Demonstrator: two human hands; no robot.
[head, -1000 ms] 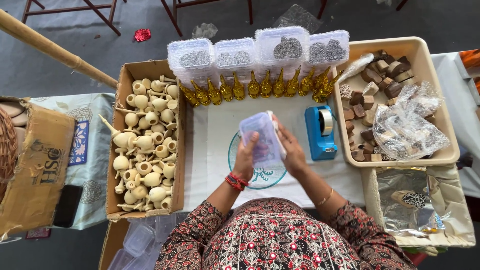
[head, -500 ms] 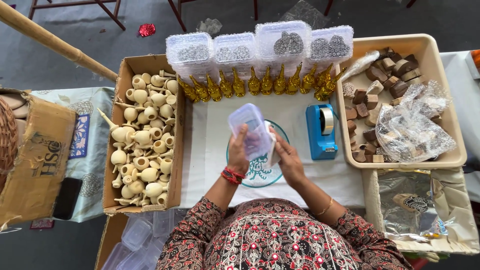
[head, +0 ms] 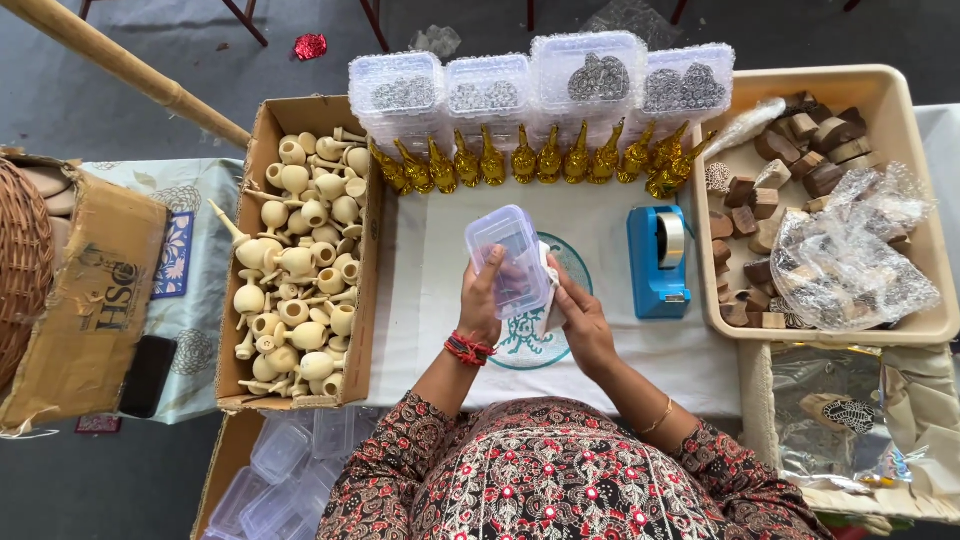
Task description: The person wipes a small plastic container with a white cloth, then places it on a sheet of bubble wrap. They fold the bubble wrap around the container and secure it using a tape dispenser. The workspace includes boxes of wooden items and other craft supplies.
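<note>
My left hand [head: 482, 297] grips a small clear plastic box [head: 508, 258], holding it upright over the white table cover [head: 430, 290]. My right hand [head: 578, 310] is at the box's right side, fingers on a white piece [head: 550, 290] tucked against it. Both hands hover above a teal round print [head: 530, 345] on the cover. A red thread band circles my left wrist.
A cardboard box of cream wooden pieces [head: 300, 260] lies left. Gold figurines [head: 530, 160] and bubble-wrapped clear boxes [head: 540, 80] line the back. A blue tape dispenser [head: 657, 260] and a beige tray of wooden blocks [head: 900, 320] are right. Empty clear boxes [head: 275, 480] lie lower left.
The clear box shifted left and tilted, now held mainly by my left hand. My right hand slid down to its right side, onto the white piece.
</note>
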